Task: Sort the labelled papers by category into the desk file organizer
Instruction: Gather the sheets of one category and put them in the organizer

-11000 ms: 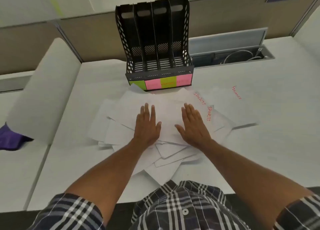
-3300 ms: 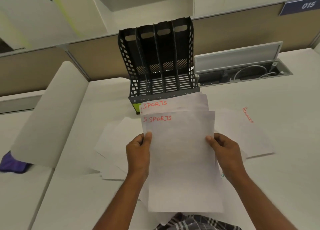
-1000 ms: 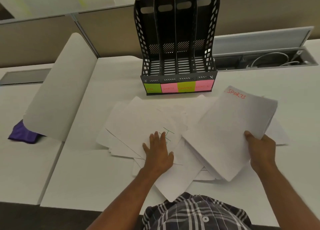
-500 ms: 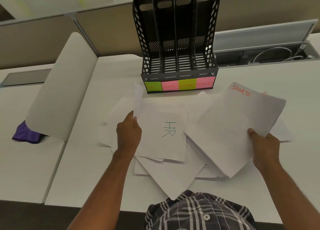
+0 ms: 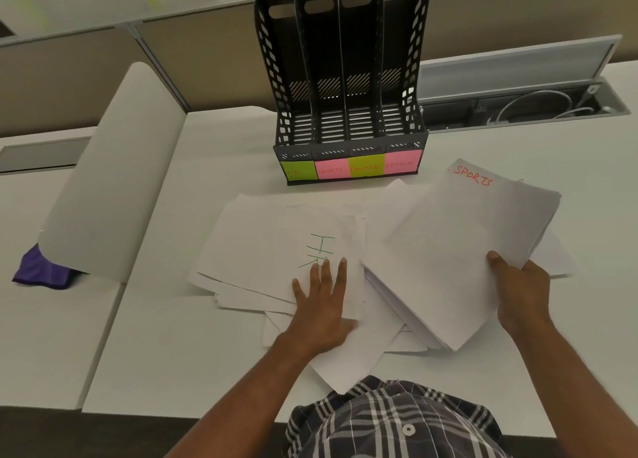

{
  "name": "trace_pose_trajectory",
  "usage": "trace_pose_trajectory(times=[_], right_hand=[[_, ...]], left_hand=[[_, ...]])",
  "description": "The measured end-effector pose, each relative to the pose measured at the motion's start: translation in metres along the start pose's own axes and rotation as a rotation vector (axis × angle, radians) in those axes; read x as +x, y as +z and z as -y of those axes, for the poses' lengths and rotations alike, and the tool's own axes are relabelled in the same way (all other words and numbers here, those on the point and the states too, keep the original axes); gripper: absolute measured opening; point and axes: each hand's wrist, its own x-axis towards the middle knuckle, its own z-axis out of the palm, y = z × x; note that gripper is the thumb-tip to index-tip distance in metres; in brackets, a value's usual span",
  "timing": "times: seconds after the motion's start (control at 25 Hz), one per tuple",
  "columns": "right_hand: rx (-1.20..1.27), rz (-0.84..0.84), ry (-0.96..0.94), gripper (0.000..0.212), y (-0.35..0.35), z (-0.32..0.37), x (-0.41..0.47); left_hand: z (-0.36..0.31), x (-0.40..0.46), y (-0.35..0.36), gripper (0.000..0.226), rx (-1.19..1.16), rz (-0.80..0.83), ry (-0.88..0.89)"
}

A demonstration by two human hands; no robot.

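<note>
Head view: left hand (image 5: 322,305) flat with straight fingers on the HR sheet (image 5: 321,247) atop the loose papers (image 5: 248,250); right hand (image 5: 518,292) pinching the SPORTS stack (image 5: 462,250), long axis slanting far-right. File organizer (image 5: 348,112) far, left of that stack, 4 slots bare. Lower sheets' labels hidden; ADMIN tag faint.

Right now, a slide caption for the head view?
Right hand holds SPORTS stack; left hand presses HR sheet before empty organizer.
</note>
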Motion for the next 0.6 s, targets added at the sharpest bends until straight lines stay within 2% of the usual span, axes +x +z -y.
trace_pose_trajectory(times=[0.12, 0.24, 0.32, 0.36, 0.6], right_hand=[[-0.002, 0.008, 0.005, 0.047, 0.003, 0.001, -0.001], [0.018, 0.008, 0.001, 0.044, 0.005, 0.003, -0.003], [0.034, 0.003, -0.009, 0.042, 0.005, 0.004, -0.004], [0.043, 0.003, -0.01, 0.042, 0.005, 0.005, -0.004], [0.075, 0.012, 0.014, 0.044, 0.009, 0.004, -0.004]], left_hand=[[0.006, -0.001, -0.006, 0.09, 0.018, -0.109, -0.013], [0.032, 0.002, -0.036, 0.061, -0.321, -0.455, -0.092], [0.053, 0.009, -0.059, 0.051, -0.425, -0.686, -0.135], [0.061, 0.011, -0.068, 0.048, -0.427, -0.728, -0.139], [0.059, 0.008, -0.056, 0.051, -0.486, -0.6, -0.085]])
